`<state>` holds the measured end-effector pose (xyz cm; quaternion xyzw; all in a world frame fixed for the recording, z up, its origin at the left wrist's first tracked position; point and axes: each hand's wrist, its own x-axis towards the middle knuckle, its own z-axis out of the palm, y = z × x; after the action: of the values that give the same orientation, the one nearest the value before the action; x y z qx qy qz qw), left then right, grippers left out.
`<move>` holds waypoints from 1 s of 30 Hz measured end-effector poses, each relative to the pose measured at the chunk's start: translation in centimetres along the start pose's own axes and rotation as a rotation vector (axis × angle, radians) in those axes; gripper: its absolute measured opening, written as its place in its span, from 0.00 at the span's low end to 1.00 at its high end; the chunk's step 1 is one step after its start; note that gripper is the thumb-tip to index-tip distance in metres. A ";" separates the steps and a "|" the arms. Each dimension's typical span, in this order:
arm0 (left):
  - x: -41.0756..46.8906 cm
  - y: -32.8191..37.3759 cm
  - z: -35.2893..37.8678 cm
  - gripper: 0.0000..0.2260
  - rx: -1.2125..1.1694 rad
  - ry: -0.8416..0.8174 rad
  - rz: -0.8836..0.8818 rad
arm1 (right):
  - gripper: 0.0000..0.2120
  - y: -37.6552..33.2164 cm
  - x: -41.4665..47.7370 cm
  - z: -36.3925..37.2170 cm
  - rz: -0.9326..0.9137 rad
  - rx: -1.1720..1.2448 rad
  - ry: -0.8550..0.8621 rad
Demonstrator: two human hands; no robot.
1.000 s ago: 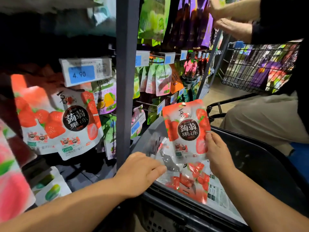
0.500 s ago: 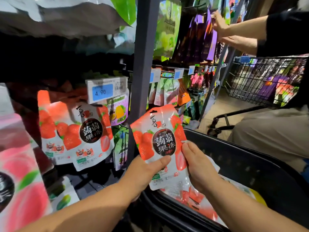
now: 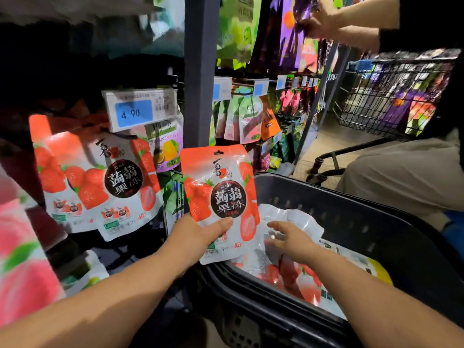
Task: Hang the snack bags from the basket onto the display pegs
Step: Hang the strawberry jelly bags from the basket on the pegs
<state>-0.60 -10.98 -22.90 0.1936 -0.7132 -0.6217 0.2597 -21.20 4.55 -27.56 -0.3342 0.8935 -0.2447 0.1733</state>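
Basket (image 3: 376,222) bags (image 3: 307,285) blurred; left hand (image 3: 198,237) covers strawberry bag (image 3: 218,192) corner.

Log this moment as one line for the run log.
left hand: grips strawberry jelly bag by lower edge | right hand: open over loose bags in black basket | status: held bag not yet hung

A dark grey metal upright post (image 3: 200,71) rises through the shelving. It divides a dim, shadowed bay on the left from a brighter bay on the right. A white price label with a blue panel reading 4.90 (image 3: 140,110) hangs in the left bay. Small blue-and-white price tags (image 3: 261,87) line a rail on the right. Beyond them, a black wire shopping trolley (image 3: 371,104) stands on a smooth tan floor (image 3: 324,144), near a slanted grey shelf post (image 3: 316,106).
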 end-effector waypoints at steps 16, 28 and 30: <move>-0.2 -0.6 0.3 0.06 0.157 0.013 0.041 | 0.21 1.3 1.0 1.0 0.069 -0.161 0.095; -0.5 -0.3 0.3 0.05 0.160 0.026 0.021 | 0.06 4.6 0.7 -1.7 0.249 0.279 0.394; -0.5 -0.2 0.4 0.05 0.162 0.020 0.030 | 0.07 5.4 0.7 -2.3 0.318 0.368 0.499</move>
<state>-0.43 -10.38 -23.19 0.2094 -0.7613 -0.5560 0.2595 -25.55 8.37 -28.77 -0.0838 0.8902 -0.4457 0.0426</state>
